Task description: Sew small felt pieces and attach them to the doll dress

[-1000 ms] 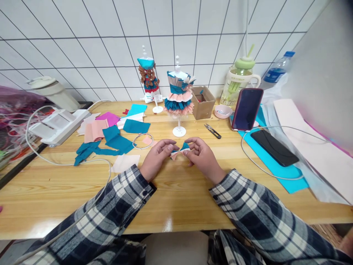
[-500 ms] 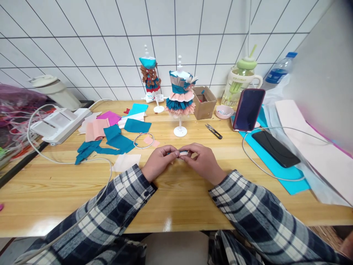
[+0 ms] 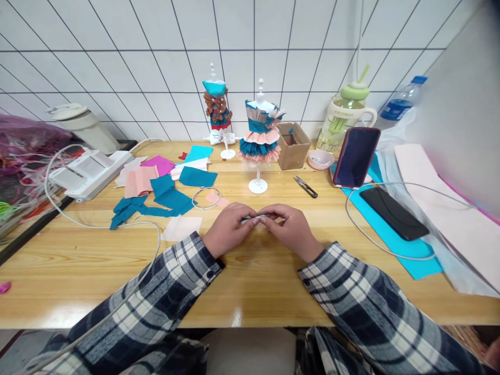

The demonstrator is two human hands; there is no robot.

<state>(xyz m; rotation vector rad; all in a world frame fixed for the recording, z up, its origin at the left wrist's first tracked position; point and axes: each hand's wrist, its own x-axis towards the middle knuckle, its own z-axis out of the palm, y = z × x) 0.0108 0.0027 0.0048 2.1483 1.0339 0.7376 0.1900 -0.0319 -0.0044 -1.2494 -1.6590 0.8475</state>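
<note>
My left hand [image 3: 229, 229] and my right hand [image 3: 289, 229] meet above the middle of the table, fingertips touching or nearly so. Pinched between them is a small strip of teal and pale crepe paper [image 3: 247, 219], mostly covered by the fingers. Both hands are closed in a pinch on it. Just beyond stands a white mini dress form [image 3: 258, 186] wearing a teal and peach ruffled paper dress [image 3: 258, 138]. Left of my hands lie a thin ring [image 3: 192, 202], a pale paper square [image 3: 181, 229] and several teal paper pieces [image 3: 198, 176].
Thread snips [image 3: 305, 186] lie right of the dress form, near a small bowl [image 3: 321, 160] and a cardboard box [image 3: 294, 151]. A propped phone [image 3: 357, 157] and a flat phone [image 3: 394, 213] are at right. A white cable [image 3: 158, 237] crosses the left side, over my sleeve.
My fingertips have closed in on each other, and the pale part of the strip that showed between them is now mostly covered. The whole view has shifted slightly.
</note>
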